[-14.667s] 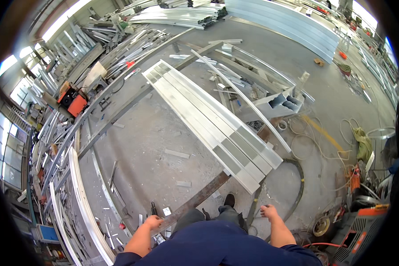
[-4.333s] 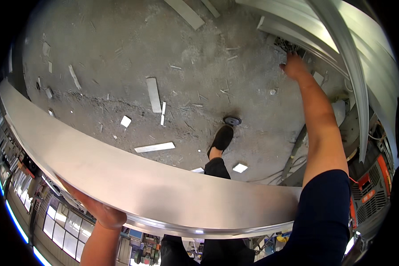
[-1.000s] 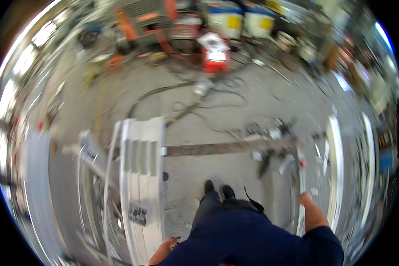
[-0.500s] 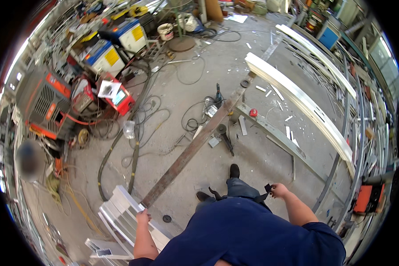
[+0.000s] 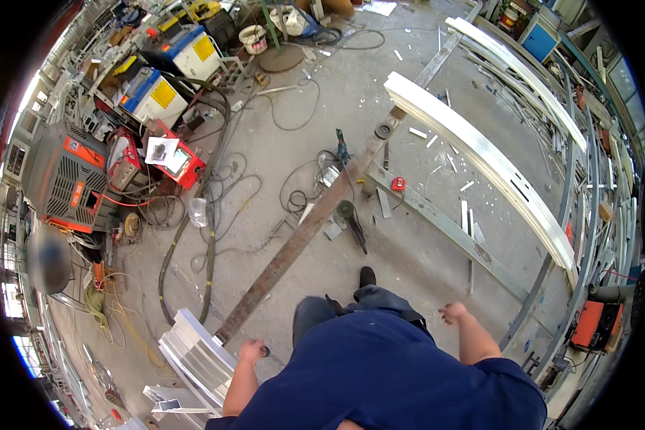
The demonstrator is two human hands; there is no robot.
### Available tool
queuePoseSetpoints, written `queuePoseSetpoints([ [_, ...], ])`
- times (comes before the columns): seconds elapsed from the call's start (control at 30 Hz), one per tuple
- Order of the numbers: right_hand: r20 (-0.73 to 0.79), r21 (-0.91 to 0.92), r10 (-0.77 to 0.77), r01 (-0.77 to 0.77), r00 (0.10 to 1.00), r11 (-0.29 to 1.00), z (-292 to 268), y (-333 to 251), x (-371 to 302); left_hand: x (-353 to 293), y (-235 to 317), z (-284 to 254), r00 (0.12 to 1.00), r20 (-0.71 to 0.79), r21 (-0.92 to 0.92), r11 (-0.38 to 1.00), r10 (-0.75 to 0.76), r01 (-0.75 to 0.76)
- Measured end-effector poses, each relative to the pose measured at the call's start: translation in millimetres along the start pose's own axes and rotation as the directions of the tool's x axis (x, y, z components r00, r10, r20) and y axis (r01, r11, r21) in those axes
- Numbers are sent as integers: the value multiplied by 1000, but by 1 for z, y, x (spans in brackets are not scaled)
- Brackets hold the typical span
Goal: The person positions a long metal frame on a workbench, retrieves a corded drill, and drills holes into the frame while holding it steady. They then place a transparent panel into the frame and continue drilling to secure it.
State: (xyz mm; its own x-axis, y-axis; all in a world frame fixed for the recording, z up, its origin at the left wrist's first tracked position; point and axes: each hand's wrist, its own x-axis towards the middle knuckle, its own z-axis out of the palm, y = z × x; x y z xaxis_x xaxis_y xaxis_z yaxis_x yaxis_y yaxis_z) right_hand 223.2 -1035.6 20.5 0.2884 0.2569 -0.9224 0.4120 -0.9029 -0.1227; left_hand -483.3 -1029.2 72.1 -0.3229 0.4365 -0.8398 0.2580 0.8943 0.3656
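Panels lying at my nine o'clock, grinder at twelve, I am letting my left hand and right hand hang empty, loosely curled, probably best for careful footing.

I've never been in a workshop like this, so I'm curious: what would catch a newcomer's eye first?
Probably the rusty beam, slanting across the middle of the floor, with a grinder close by on its right. A grey-and-orange machine stands at the left, and a long white beam slants down the right side. At lower left, the left hand is near some pale bars.
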Motion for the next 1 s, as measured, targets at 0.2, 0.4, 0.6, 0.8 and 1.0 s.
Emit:
queuePoseSetpoints([
  [0.2, -145, 180, -169, 194, 975, 964, -69, -134, 16, -30, -28, 17, 989, 141, 331, 940, 37, -82],
  [0.4, -203, 110, -229, 254, 952, 961, -91, -248, 1, 35, 15, 19, 951, 263, 358, 898, 165, -255],
  [0.6, -35, -105, -231, 226, 972, 968, -101, -312, 0, 94, 186, 3, 987, -105, -163, 977, 118, -134],
  [0.8, 27, -196, -201, 203, 979, 960, -121, -404, 49, 88, 295, -15, 931, -235, -115, 943, 279, -311],
  [1.0, 59, -383, -452, 438, 890, 813, -144, -549, 153, 67, 257, 29, 948, -263, -34, 984, -178, 175],
])
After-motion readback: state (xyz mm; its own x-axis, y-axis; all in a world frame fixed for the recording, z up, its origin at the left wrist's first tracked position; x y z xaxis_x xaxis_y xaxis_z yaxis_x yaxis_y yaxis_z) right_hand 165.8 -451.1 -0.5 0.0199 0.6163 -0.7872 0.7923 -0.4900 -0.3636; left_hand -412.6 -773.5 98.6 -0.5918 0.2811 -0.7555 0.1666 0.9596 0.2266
